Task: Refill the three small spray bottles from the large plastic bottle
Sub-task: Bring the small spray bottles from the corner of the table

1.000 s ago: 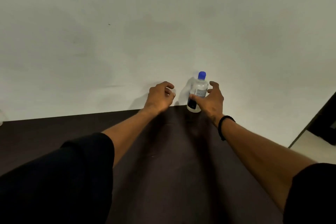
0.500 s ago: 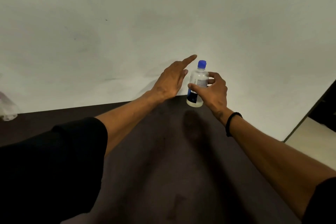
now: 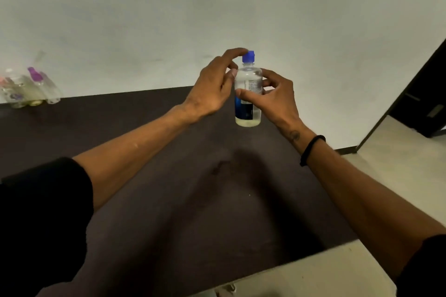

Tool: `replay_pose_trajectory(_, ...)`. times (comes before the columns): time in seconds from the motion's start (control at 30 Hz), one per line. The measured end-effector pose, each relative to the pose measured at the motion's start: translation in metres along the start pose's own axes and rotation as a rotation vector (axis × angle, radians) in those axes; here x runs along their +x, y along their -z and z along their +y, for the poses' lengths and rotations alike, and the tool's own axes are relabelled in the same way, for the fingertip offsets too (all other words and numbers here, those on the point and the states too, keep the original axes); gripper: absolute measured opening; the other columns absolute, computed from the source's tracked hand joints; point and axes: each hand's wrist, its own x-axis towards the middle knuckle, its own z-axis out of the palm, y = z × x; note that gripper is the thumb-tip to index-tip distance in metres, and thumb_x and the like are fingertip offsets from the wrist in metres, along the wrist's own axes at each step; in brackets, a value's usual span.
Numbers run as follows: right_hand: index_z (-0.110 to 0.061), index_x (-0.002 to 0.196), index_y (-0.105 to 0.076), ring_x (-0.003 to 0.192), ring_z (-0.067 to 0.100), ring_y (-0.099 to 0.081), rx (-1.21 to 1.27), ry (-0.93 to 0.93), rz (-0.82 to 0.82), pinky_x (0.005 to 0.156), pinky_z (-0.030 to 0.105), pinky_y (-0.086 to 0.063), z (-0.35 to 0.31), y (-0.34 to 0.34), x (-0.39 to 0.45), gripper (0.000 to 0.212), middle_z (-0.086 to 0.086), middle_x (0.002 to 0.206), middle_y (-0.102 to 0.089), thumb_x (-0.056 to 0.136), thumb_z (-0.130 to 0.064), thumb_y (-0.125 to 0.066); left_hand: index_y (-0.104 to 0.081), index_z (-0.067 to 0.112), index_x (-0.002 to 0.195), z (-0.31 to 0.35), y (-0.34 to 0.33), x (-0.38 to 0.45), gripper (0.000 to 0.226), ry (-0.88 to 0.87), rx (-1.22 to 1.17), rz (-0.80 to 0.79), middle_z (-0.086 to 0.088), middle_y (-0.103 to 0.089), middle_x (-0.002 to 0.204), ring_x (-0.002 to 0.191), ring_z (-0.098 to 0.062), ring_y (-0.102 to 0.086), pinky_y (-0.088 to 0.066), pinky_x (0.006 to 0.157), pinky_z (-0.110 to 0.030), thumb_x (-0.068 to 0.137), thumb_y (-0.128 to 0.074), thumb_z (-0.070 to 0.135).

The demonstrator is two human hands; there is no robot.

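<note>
Left arm: extended forward, black sleeve at upper arm | left hand (image 3: 212, 90): raised, fingers spread and curled, index fingertip at the bottle's cap | right arm: extended forward, black band on wrist | right hand (image 3: 275, 96): thumb and fingers wrapped around the large plastic bottle (image 3: 248, 84), held upright.

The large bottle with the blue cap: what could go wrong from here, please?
1. The right hand holds the large bottle in the air above the dark table; twisting the blue cap with the left hand may make it slip.
2. Once open, liquid may spill.
3. The small spray bottles stand far left, so pouring needs a long reach.
</note>
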Motion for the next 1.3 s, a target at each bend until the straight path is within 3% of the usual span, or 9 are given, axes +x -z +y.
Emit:
replay_pose_trajectory(0.1, -0.024, 0.132, -0.067, 0.098, -0.005, -0.07, 0.023, 0.013, -0.04, 0.086, 0.017, -0.058, -0.001, 0.006, -0.032, 0.057, -0.017, 0.11, -0.072, 0.08, -0.032, -0.09, -0.046, 0.021, 0.15, 0.021, -0.001, -0.029, 0.042, 0.014, -0.008, 0.002, -0.005, -0.063, 0.115, 0.097, -0.018, -0.066, -0.052, 0.083, -0.026, 0.109, -0.047, 0.014)
replay_pose_trajectory(0.33, -0.027, 0.138, -0.064, 0.108, 0.006, -0.071, 0.047, -0.016, -0.088, 0.092, 0.031, -0.062, 0.015, 0.01, -0.083, 0.072, -0.01, 0.121, -0.073, 0.074, -0.036, -0.095, -0.048, 0.019, 0.149, 0.043, -0.006, -0.081, 0.043, 0.004, -0.016, -0.03, -0.003, -0.063, 0.127, 0.112, -0.015, -0.064, -0.058, 0.096, -0.04, 0.106, -0.05, 0.012)
replay_pose_trajectory(0.47, -0.026, 0.137, -0.064, 0.109, 0.007, -0.071, 0.06, -0.027, -0.102, 0.096, 0.037, -0.062, 0.024, 0.007, -0.096, 0.074, -0.011, 0.12, -0.074, 0.071, -0.035, -0.097, -0.047, 0.025, 0.15, 0.046, -0.011, -0.102, 0.047, 0.015, -0.007, -0.033, -0.005, -0.061, 0.125, 0.108, -0.013, -0.063, -0.057, 0.096, -0.037, 0.106, -0.05, 0.01)
replay_pose_trajectory(0.83, -0.032, 0.128, -0.06, 0.106, -0.002, -0.069, 0.091, -0.049, -0.081, 0.093, 0.022, -0.059, 0.027, 0.007, -0.113, 0.072, -0.02, 0.116, -0.068, 0.068, -0.03, -0.099, -0.037, 0.03, 0.158, 0.052, -0.014, -0.123, 0.057, 0.002, 0.059, -0.09, -0.003, -0.052, 0.134, 0.099, -0.016, -0.062, -0.057, 0.09, -0.038, 0.106, -0.05, 0.011)
replay_pose_trajectory(0.97, -0.032, 0.134, -0.055, 0.114, 0.006, -0.067, 0.055, -0.048, -0.15, 0.101, 0.035, -0.059, 0.027, 0.012, -0.11, 0.079, -0.016, 0.124, -0.066, 0.068, -0.032, -0.099, -0.028, 0.032, 0.162, 0.054, -0.014, -0.126, 0.06, 0.027, 0.082, -0.138, -0.003, -0.048, 0.138, 0.096, -0.015, -0.063, -0.058, 0.088, -0.04, 0.107, -0.047, 0.015)
replay_pose_trajectory(1.07, -0.031, 0.149, -0.048, 0.119, 0.011, -0.066, -0.014, -0.023, -0.224, 0.1, 0.04, -0.06, 0.025, 0.021, -0.11, 0.099, -0.01, 0.135, -0.064, 0.065, -0.04, -0.1, -0.023, 0.032, 0.164, 0.056, -0.01, -0.131, 0.062, 0.021, 0.103, -0.157, -0.003, -0.044, 0.139, 0.092, -0.015, -0.062, -0.059, 0.083, -0.041, 0.108, -0.046, 0.016)
replay_pose_trajectory(1.17, -0.034, 0.15, -0.045, 0.108, 0.008, -0.066, -0.063, -0.01, -0.145, 0.09, 0.032, -0.06, 0.011, 0.035, -0.116, 0.102, -0.01, 0.127, -0.064, 0.064, -0.044, -0.099, -0.022, 0.033, 0.164, 0.059, -0.003, -0.135, 0.062, 0.029, 0.093, -0.126, -0.001, -0.041, 0.143, 0.09, -0.017, -0.064, -0.06, 0.08, -0.041, 0.108, -0.047, 0.019)
replay_pose_trajectory(1.3, -0.031, 0.122, -0.054, 0.084, 0.012, -0.059, -0.16, 0.097, 0.069, 0.074, 0.025, -0.053, -0.02, 0.054, -0.123, 0.075, -0.006, 0.102, -0.062, 0.063, -0.05, -0.097, -0.026, 0.031, 0.162, 0.064, 0.02, -0.145, 0.058, 0.064, 0.081, -0.061, 0.0, -0.04, 0.148, 0.096, -0.011, -0.065, -0.061, 0.083, -0.037, 0.109, -0.049, 0.025)
